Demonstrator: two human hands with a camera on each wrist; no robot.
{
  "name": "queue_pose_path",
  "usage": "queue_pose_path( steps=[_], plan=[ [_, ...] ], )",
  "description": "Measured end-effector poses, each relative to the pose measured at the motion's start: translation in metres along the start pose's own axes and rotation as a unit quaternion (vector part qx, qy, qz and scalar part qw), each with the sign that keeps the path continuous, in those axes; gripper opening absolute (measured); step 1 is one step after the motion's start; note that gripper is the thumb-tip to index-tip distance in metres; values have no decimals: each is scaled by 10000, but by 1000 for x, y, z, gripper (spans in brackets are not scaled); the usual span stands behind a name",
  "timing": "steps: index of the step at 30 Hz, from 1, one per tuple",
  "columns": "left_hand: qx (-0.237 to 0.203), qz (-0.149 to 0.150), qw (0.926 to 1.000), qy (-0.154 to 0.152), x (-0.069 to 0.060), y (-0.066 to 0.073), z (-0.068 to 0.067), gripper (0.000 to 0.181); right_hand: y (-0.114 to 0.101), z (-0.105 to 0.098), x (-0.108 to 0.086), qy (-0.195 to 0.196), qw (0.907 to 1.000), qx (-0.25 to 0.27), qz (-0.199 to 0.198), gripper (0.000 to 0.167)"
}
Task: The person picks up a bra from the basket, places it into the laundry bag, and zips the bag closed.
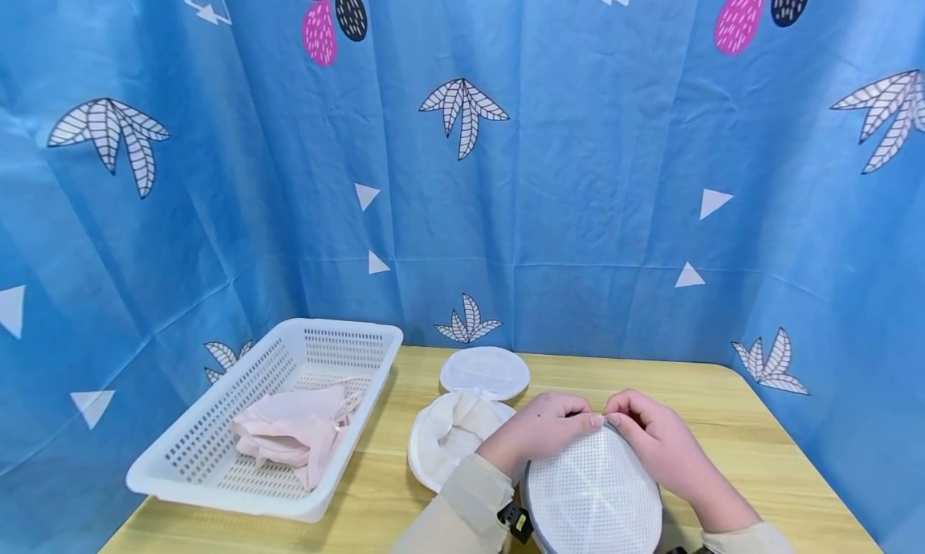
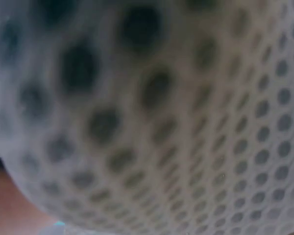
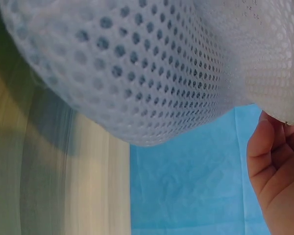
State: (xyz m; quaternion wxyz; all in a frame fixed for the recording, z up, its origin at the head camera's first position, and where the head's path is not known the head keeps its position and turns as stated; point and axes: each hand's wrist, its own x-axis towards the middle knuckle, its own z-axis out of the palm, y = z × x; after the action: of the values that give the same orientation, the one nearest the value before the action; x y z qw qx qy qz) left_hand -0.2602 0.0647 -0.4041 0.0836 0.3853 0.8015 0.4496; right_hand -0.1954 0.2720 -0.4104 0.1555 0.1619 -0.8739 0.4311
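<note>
Head view shows our left hand and right hand pinching the white mesh bag by its rim, toward the bench's right edge; keeping our pinches close should steady it.

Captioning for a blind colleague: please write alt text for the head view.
A person's left hand and right hand pinch the edge of a white mesh bag over a wooden table. At left, a white basket holds pink cloth; behind hangs a blue patterned curtain.
</note>
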Motion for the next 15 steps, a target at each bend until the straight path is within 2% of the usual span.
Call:
queue_pose_path(
  steps=[15],
  plan=[
    [-65, -16, 10000, 32, -2, -4, -8, 30, 0, 2, 1, -5, 10000, 52, -35, 13]
  ],
)
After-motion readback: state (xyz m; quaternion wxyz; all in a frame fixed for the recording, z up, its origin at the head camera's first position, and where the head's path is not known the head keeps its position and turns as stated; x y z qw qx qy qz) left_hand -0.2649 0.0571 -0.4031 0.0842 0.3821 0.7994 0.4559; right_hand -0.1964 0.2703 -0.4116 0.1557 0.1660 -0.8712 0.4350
